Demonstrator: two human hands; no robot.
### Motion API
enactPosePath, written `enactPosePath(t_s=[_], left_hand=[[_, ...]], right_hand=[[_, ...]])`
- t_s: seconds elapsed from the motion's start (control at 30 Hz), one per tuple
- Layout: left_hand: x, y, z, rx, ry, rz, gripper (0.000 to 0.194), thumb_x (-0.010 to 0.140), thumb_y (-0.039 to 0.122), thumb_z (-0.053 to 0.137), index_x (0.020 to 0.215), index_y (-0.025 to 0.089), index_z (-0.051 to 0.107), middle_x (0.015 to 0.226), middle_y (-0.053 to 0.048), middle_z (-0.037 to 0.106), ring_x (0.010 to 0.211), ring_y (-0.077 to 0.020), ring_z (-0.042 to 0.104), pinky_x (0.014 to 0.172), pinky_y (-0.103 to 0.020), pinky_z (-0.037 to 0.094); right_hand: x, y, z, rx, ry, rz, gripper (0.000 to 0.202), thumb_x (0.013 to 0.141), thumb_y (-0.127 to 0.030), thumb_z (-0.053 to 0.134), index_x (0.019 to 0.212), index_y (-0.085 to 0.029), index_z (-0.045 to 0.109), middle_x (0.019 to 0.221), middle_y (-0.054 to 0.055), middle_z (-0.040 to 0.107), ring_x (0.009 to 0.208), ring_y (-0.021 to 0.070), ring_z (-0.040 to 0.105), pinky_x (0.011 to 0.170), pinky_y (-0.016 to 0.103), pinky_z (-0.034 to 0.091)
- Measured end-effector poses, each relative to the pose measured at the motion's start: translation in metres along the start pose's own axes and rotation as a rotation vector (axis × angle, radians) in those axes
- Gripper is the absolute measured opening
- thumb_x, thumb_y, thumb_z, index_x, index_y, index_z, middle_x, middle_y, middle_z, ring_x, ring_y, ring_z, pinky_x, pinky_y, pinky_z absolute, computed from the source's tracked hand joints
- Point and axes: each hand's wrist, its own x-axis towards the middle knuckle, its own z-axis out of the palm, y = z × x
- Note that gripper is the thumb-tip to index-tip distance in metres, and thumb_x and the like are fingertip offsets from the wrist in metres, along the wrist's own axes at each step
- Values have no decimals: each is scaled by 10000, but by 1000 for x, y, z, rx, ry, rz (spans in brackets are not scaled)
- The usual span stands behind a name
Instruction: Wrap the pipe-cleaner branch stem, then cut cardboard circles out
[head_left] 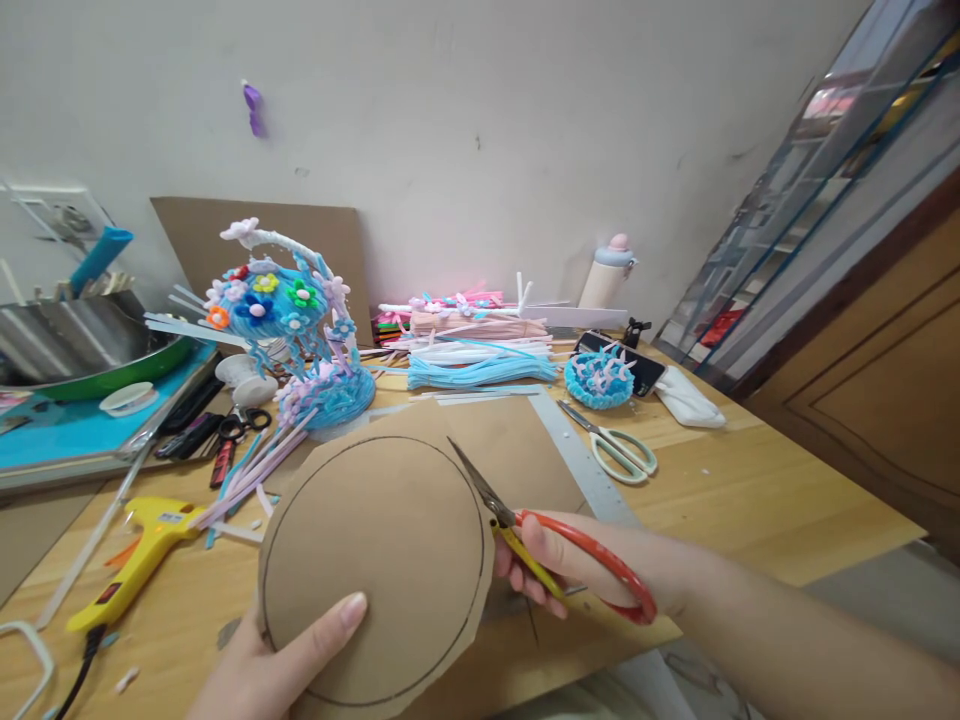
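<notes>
A piece of brown cardboard [390, 540] with a dark circle drawn on it is held up above the table. My left hand [289, 660] grips its lower left edge, thumb on top and fingers hidden underneath. My right hand [544, 560] holds scissors [491, 495] with one red and one yellow handle. The blades lie over the right edge of the cardboard, and the tip points up and left near the drawn line. Behind it, another cardboard sheet [517, 445] lies flat on the table.
A yellow glue gun [139, 560] lies at left, near a fuzzy flower ornament [322, 390]. Blue pipe cleaners [480, 370], pale-handled scissors [619, 450], a blue fuzzy piece [600, 380] and a phone [645, 368] are farther back. A bottle [607, 275] stands by the wall.
</notes>
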Motion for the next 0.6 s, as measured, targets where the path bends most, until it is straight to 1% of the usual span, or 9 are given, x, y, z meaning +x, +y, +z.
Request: enactPosePath(t_s=[0.07,0.17,0.27,0.37,0.47,0.53,0.6], left_hand=[[0,1,-2,-8,3,-11,1049,457,340,833,1373,201,341,883,-59,741,853,-311,674,636,-322,586],[1,3,-5,-17,-1,-18,1087,428,331,844,1378,193,334,893,-57,740,863,-305,672,609,-291,587],[3,3,-8,-21,-1,8,1069,428,310,843,1372,213,350,953,-55,730,898,-301,664,625,-279,587],[6,5,-11,-13,12,49,1031,442,296,837,1360,241,372,1000,-47,719,919,-303,658,643,-285,590],[7,8,-15,19,29,31,1040,428,320,847,1354,231,382,955,-54,730,888,-301,668,617,-276,591],[6,10,-18,21,25,-35,1070,400,317,859,1353,214,382,904,-66,738,855,-318,675,613,-309,596],[4,13,-19,-11,8,-98,1086,382,295,867,1351,209,383,888,-77,739,836,-341,675,636,-362,598]], right_hand=[[0,-4,-3,19,-25,28,706,703,-797,313,822,-126,499,723,16,466,547,73,422,501,213,369],[4,-5,-5,214,-100,45,765,698,-818,258,810,-113,534,688,33,507,525,86,464,483,219,399],[9,-7,-4,387,-164,90,841,677,-843,203,820,-98,565,720,67,552,527,96,507,476,221,428],[9,-13,-3,463,-220,134,906,666,-852,97,806,-91,568,717,83,585,481,99,534,475,225,427],[3,-20,-12,417,-342,178,959,671,-828,-27,777,-86,572,678,97,611,422,105,533,431,212,389],[-3,-25,-22,329,-410,202,968,704,-784,-83,773,-80,578,654,103,622,415,111,544,404,193,351],[-6,-27,-33,219,-469,193,954,730,-756,-85,775,-73,581,663,112,632,437,112,565,407,177,333]])
